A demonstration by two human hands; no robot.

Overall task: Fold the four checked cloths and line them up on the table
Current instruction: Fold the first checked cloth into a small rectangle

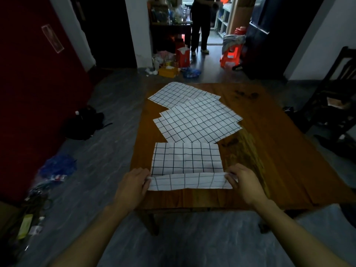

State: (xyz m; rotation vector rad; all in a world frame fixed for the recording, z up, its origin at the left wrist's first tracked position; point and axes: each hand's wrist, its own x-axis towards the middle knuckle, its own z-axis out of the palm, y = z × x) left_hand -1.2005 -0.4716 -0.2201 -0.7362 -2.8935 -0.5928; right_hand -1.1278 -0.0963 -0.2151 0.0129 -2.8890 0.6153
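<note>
A white cloth with a black check (186, 158) lies flat near the front of the wooden table (273, 151). Its near edge is lifted and turned over into a narrow strip. My left hand (133, 185) pinches the left corner of that strip and my right hand (243, 183) pinches the right corner. Behind it lie three more checked cloths, unfolded and overlapping at angles: the nearest (196, 130), one under it (204, 108) and the farthest (179, 93) at the table's back left.
The table's right half is bare wood. A dark chair (333, 105) stands to the right. Black cloth (82, 124), a blue bag (57, 166) and clutter lie on the floor at left. A person (201, 24) stands in the far doorway among boxes and stools.
</note>
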